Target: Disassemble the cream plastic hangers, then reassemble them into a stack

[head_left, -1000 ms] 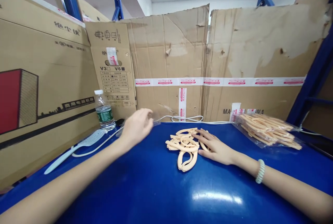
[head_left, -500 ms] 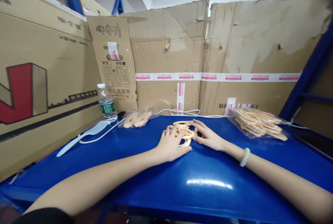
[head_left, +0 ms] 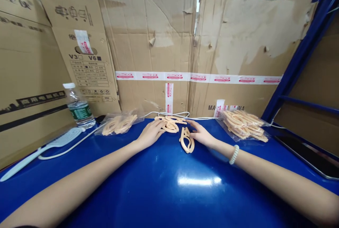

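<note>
Several peach-coloured folding hangers [head_left: 171, 127], folded flat, lie in a loose group at the back middle of the blue table [head_left: 148, 185]. My left hand [head_left: 151, 134] is at the left end of this group, its fingers and thumb closed around the edge of the nearest pieces. A single folding hanger [head_left: 188, 146] lies apart, nearer to me and slightly right. My right hand [head_left: 202, 134], with a beaded bracelet on the wrist, has its thumb and fingers at the upper end of that hanger. Its fingertips partly cover the contact.
A bag of hangers [head_left: 245, 125] lies at the right, another bag [head_left: 119, 124] at the left. Further left are a water bottle [head_left: 79, 109] and a pale hairbrush [head_left: 60, 139]. A phone [head_left: 308, 155] rests at the right edge. Cardboard sheets [head_left: 156, 51] stand behind.
The heaped hangers have been spread: most now lie further back under my left hand, one lies apart by my right hand. My hands have moved apart, and the view has turned right.
</note>
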`<state>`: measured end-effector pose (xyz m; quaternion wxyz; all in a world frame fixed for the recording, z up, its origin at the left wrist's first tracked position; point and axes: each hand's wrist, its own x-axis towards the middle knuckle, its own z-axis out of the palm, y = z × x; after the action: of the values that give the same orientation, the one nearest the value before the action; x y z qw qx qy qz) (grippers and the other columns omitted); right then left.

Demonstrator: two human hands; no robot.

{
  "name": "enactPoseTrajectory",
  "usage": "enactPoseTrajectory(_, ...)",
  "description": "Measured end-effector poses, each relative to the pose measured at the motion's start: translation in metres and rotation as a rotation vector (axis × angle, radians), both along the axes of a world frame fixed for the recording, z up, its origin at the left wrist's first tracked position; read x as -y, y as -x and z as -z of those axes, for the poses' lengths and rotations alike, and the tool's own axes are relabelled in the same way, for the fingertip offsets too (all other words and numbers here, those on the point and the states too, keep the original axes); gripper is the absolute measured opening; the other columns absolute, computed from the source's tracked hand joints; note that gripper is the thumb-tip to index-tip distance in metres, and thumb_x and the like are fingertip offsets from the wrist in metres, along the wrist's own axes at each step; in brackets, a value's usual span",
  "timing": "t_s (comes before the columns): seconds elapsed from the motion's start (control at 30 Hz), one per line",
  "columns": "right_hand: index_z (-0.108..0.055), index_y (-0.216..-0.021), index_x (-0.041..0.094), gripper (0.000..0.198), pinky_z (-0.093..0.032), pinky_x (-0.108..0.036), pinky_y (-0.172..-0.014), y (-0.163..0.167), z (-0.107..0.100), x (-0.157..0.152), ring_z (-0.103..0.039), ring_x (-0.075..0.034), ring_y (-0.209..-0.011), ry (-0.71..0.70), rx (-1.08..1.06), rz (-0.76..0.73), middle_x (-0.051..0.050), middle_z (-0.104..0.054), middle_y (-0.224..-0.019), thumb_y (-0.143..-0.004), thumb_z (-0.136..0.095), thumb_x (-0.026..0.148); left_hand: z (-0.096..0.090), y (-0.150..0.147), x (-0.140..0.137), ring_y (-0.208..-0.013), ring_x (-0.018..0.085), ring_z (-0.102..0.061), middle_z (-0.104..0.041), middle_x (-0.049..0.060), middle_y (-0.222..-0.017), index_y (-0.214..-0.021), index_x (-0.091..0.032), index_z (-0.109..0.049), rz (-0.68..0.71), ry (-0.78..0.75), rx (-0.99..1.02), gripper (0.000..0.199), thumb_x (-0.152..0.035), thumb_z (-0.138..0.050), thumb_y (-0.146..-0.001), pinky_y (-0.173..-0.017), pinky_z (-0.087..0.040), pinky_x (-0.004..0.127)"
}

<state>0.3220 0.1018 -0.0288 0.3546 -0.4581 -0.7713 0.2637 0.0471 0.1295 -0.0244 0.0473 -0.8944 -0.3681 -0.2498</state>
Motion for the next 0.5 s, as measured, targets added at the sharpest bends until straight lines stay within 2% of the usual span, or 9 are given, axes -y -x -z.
enactPoseTrajectory(0.1,-0.049,-0.137,0.017,0.074,-0.041,-0.051,-0.105,-0.015,-0.026,0.000,-0.045,-0.030,-0.132,-0.040,0.171,-0.112,-0.015,-0.050,-0.142,-0.064,-0.050,0.003,0.000,-0.002,0.001,-0.118,0.030,-0.056,-0.064,0.011,-0.126,-0.120,-0.020,-0.059,-0.072,-0.030,0.037,0.032,-0.017,-0.057,-0.089,-0.097,-0.047,0.046)
enactPoseTrajectory(0.23,-0.059,-0.130,0.019,0.079,-0.030,-0.047,-0.114,-0.023,-0.055,-0.003,-0.040,-0.029,-0.136,-0.093,0.419,-0.323,-0.012,-0.049,-0.143,-0.056,-0.050,-0.006,0.000,-0.004,0.002,-0.111,0.029,-0.059,-0.067,0.009,-0.119,-0.114,-0.021,-0.062,-0.120,-0.060,0.061,0.028,-0.017,-0.060,-0.087,-0.091,-0.049,0.043)
enactPoseTrajectory(0.37,-0.058,-0.131,0.022,0.083,-0.030,-0.048,-0.113,-0.017,-0.060,-0.012,-0.037,-0.031,-0.138,-0.087,0.583,-0.430,-0.012,-0.043,-0.147,-0.054,-0.050,-0.009,0.001,-0.004,0.002,-0.112,0.029,-0.058,-0.067,0.009,-0.117,-0.112,-0.021,-0.063,-0.134,-0.071,0.081,0.026,-0.017,-0.062,-0.086,-0.091,-0.048,0.043)
enactPoseTrajectory(0.5,-0.065,-0.116,0.016,0.065,-0.039,-0.045,-0.104,-0.011,-0.059,-0.017,-0.047,-0.033,-0.127,-0.034,0.657,-0.436,-0.015,-0.052,-0.133,-0.054,-0.059,-0.005,0.002,-0.003,0.002,-0.113,0.030,-0.057,-0.066,0.011,-0.117,-0.112,-0.019,-0.063,-0.113,-0.077,0.109,0.027,-0.014,-0.061,-0.085,-0.092,-0.047,0.045)
